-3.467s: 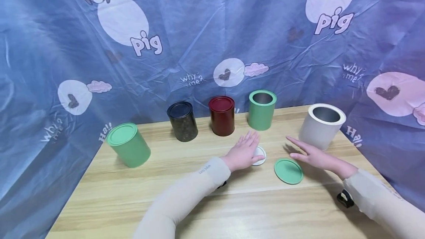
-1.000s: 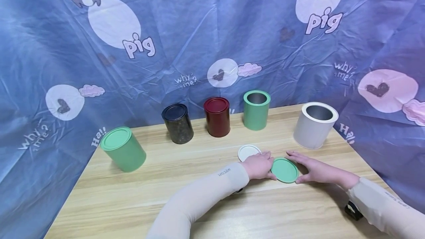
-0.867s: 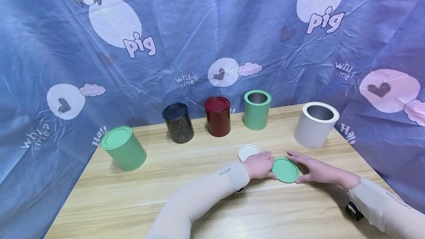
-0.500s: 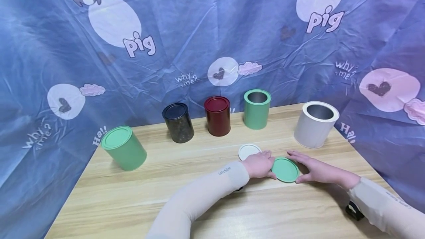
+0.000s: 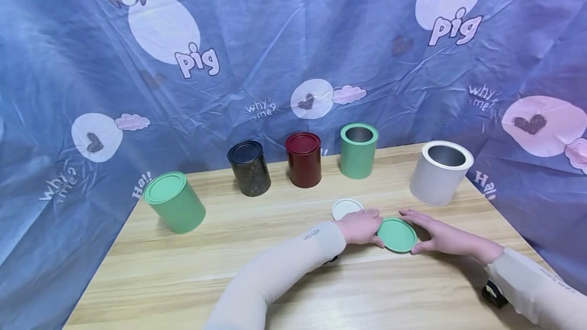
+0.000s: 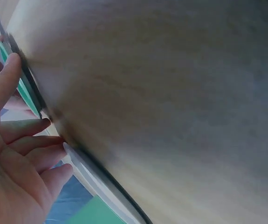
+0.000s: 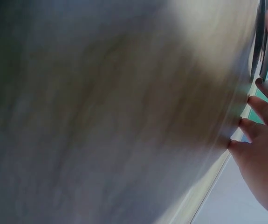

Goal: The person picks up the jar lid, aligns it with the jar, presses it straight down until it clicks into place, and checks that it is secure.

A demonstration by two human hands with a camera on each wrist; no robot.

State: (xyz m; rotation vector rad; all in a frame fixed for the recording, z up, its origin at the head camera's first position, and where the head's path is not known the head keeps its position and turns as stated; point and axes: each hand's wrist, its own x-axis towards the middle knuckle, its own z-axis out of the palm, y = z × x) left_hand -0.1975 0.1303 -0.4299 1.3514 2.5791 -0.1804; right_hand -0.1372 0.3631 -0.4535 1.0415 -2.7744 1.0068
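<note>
A flat green lid (image 5: pixel 397 235) lies on the wooden table between my two hands. My left hand (image 5: pixel 359 229) has its fingertips and thumb at the lid's left rim, seen in the left wrist view with the thumb on the edge of the lid (image 6: pixel 27 97). On the opposite side, the thumb and index finger of my right hand (image 5: pixel 449 234) spread along the lid's right rim. The right wrist view shows fingertips of the right hand (image 7: pixel 266 154) down at the table surface. A smaller white lid (image 5: pixel 345 209) lies just behind my left hand, which partly covers it.
Behind the hands stand an uncovered green can (image 5: pixel 358 159) and an uncovered white can (image 5: pixel 433 182). Farther left are a dark red can (image 5: pixel 304 167), a black can (image 5: pixel 251 174) and a green can (image 5: pixel 180 208), all with lids on. A blue printed cloth (image 5: pixel 257 55) hangs behind the table.
Since 3.5 seconds ago, my left hand has moved from over the white lid to the green lid's left rim, and my right hand has come in to its right rim. Both have stayed there this last second.
</note>
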